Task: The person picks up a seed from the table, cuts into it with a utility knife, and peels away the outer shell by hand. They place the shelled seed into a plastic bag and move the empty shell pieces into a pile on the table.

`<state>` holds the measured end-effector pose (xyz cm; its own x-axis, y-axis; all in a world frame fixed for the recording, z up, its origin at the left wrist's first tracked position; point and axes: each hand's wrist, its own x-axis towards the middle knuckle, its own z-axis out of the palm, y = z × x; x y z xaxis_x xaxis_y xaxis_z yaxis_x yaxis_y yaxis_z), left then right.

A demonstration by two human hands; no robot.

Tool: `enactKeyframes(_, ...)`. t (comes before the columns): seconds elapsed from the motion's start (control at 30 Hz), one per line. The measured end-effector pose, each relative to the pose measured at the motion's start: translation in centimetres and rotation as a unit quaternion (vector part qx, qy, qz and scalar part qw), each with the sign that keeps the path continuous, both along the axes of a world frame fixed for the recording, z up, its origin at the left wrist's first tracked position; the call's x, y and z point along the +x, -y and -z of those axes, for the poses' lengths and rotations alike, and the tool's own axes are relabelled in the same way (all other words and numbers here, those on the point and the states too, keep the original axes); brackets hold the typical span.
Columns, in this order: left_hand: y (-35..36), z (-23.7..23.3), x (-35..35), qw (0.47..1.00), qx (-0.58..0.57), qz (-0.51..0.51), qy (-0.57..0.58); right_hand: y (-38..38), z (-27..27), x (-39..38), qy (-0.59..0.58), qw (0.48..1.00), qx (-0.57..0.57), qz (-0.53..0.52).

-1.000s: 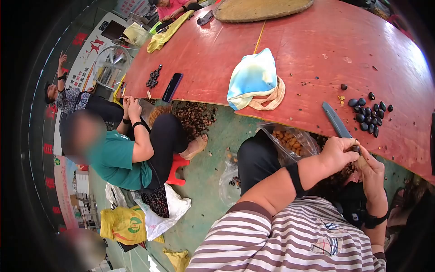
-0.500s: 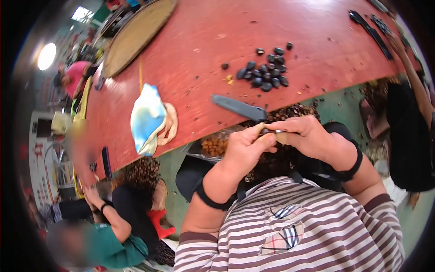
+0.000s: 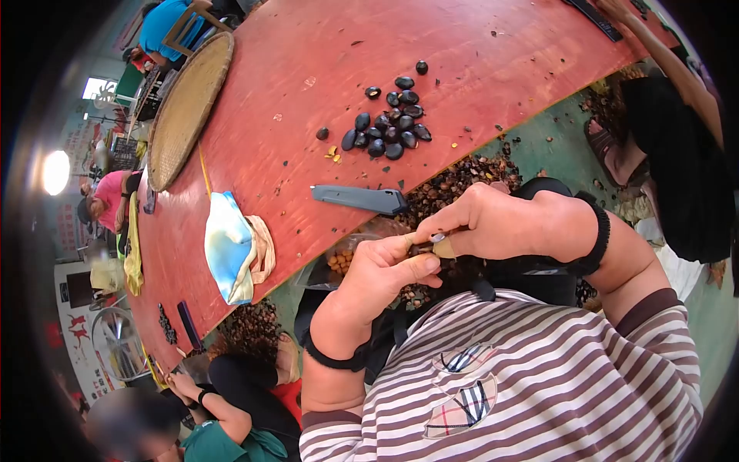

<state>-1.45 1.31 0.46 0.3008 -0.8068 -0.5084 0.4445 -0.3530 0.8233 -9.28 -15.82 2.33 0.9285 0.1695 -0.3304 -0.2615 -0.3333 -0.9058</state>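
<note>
My left hand point(image 3: 377, 277) pinches a small dark seed point(image 3: 420, 249) between thumb and fingers, over my lap. My right hand point(image 3: 500, 225) meets it there, fingers pressed together at the seed. A shiny bit and a tan patch show at its fingertips; I cannot tell what that hand grips. Just beyond, a grey utility knife point(image 3: 358, 199) lies at the table's edge. Several glossy black seeds point(image 3: 392, 123) are heaped farther back on the red table point(image 3: 285, 85). Beneath my hands is a pile of broken husks point(image 3: 462, 185), beside a plastic bag with orange-brown kernels point(image 3: 339, 262).
A blue-and-white cloth mask point(image 3: 229, 248) lies left on the table, near a large woven tray point(image 3: 191, 112). One person in a green shirt point(image 3: 231, 442) sits at my left; another's arm point(image 3: 670, 69) reaches in from the right. Husks also lie on the floor point(image 3: 554, 173).
The view has shifted, so the table things appear farther left. My hands stay together at the seed; the right hand is now turned more over it, with its back showing.
</note>
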Motion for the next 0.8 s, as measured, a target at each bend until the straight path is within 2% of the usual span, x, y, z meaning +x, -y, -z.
enactKeyframes(0.27,0.4,0.2,0.0,0.997,0.041,0.046,0.038,0.6,2.9,0.1,-0.052,0.996,0.074,-0.007)
enactKeyframes(0.37,0.6,0.6,-0.2,0.998,0.020,0.027,0.053,0.7,3.3,0.1,-0.088,0.990,0.108,0.014)
enactKeyframes(0.47,1.1,0.3,-0.6,0.997,0.015,0.015,0.076,0.7,2.9,-0.2,-0.109,0.978,0.168,0.054)
enactKeyframes(0.57,0.7,1.1,-0.8,0.987,0.024,0.087,0.132,1.1,4.0,0.1,-0.091,0.970,0.193,0.114)
enactKeyframes(0.6,1.0,0.8,-1.9,0.987,0.020,0.110,0.118,1.6,3.9,0.5,-0.098,0.952,0.218,0.190)
enactKeyframes(0.63,1.3,0.9,-2.4,0.997,0.010,0.064,0.050,1.7,3.4,0.1,-0.066,0.965,0.180,0.180)
enactKeyframes(0.7,1.4,1.3,-1.5,0.996,-0.018,-0.004,0.084,1.8,3.1,-0.9,-0.019,0.970,0.190,0.152)
enactKeyframes(0.73,1.0,1.3,-1.2,0.998,-0.031,-0.058,0.011,2.2,2.9,-1.3,-0.023,0.969,0.170,0.176)
enactKeyframes(0.8,0.9,0.3,-1.0,0.996,-0.030,-0.088,0.007,2.4,4.5,-1.7,0.001,0.975,0.104,0.194)
